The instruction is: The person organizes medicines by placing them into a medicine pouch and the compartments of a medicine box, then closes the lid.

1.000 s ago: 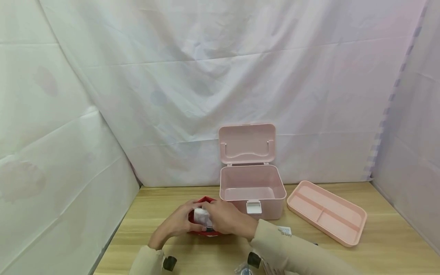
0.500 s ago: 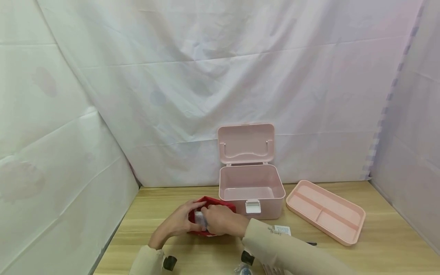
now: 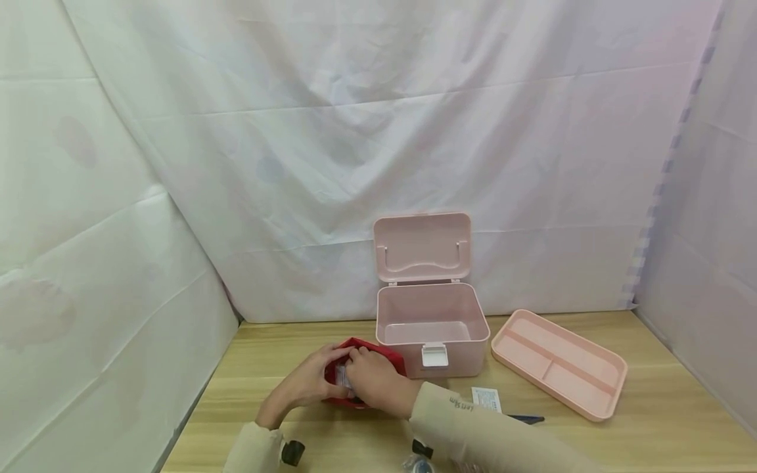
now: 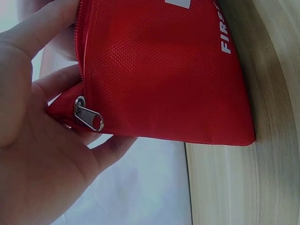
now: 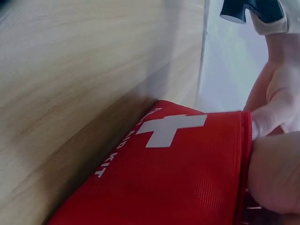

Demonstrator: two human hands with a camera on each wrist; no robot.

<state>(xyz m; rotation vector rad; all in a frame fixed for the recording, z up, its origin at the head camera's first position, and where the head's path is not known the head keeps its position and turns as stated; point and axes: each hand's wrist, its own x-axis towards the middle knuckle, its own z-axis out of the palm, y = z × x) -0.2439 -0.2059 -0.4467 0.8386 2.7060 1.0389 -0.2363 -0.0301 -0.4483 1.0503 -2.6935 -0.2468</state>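
A red zippered first aid pouch [image 3: 391, 355] with a white cross stands on the table, its mouth unzipped and spread. My left hand [image 3: 307, 381] grips the mouth's left end near the metal zip pull [image 4: 88, 115], fingers along its outside. My right hand [image 3: 378, 381] reaches into the mouth from the right; its fingertips are hidden inside. Between the hands, a clear-wrapped whitish packet [image 3: 342, 376] shows just within the mouth. Whether the right fingers pinch it, I cannot tell. The lettering [image 5: 126, 140] on the pouch faces the right wrist camera.
Behind the pouch stands a pink box [image 3: 455, 361] with its lid [image 3: 422, 243] raised. A pink divided tray [image 3: 556, 368] lies to the right. Near my right sleeve are a white printed card [image 3: 486, 398], a dark pen-like stick [image 3: 526, 418] and a clear-wrapped item [image 3: 421, 465].
My right hand has sunk into the pouch, and the whitish packet has gone down with it, showing less now. The left hand keeps its place at the mouth.
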